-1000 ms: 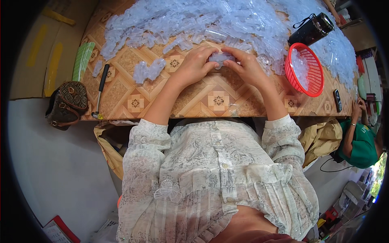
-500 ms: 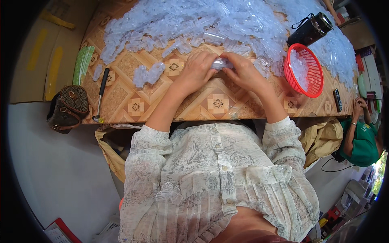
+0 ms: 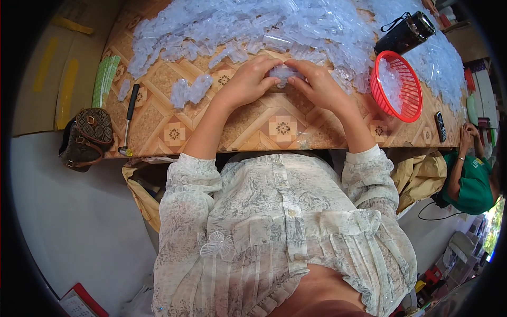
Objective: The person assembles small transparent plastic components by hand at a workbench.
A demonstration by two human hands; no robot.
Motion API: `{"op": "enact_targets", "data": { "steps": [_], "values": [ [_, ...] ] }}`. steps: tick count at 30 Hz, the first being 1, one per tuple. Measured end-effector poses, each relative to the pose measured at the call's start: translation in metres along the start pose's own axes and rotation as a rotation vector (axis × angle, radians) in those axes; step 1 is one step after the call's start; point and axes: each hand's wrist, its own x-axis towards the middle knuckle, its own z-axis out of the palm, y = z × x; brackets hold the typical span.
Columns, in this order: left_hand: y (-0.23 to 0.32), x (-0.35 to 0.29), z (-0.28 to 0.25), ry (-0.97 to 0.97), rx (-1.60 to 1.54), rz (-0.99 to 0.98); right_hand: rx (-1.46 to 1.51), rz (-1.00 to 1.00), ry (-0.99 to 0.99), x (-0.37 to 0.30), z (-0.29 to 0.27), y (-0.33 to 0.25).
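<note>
Between my two hands sits a clear plastic piece (image 3: 284, 74), short and tube-like; its exact kind is hard to make out. My left hand (image 3: 252, 80) grips its left end with the thumb along the near side. From the other side my right hand (image 3: 316, 83) closes on it, thumb and forefinger meeting the piece. Both hands are just above the patterned tabletop (image 3: 253, 129). Right beyond them spreads a large heap of similar clear plastic pieces (image 3: 237, 26). A small cluster of clear pieces (image 3: 191, 91) lies left of my left hand.
A red plastic basket (image 3: 376, 95) with clear pieces inside stands to the right, near a black flask (image 3: 405, 34) and a black handset (image 3: 440, 127). Leftward are a hammer (image 3: 130, 116), a brown patterned bag (image 3: 87, 138) and green striped sheets (image 3: 105, 79). Another person in green (image 3: 470, 182) sits far right.
Both hands stay on the clear plastic piece and have shifted slightly, with the fingers placed a little differently around it. The whole view has moved a little.
</note>
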Motion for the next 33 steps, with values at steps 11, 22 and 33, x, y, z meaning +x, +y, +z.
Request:
{"op": "enact_targets", "data": {
  "steps": [11,22,33],
  "values": [
    [0.001,-0.014,0.017,0.16,0.252,0.187,-0.099,-0.113,0.063,-0.007,0.007,-0.006],
    [0.012,-0.016,0.034,0.298,0.552,0.308,-0.184,-0.17,0.107,-0.012,0.016,-0.011],
    [0.014,-0.025,0.028,0.301,0.551,0.185,-0.327,-0.153,0.061,-0.006,0.017,-0.01]
  ]
}}
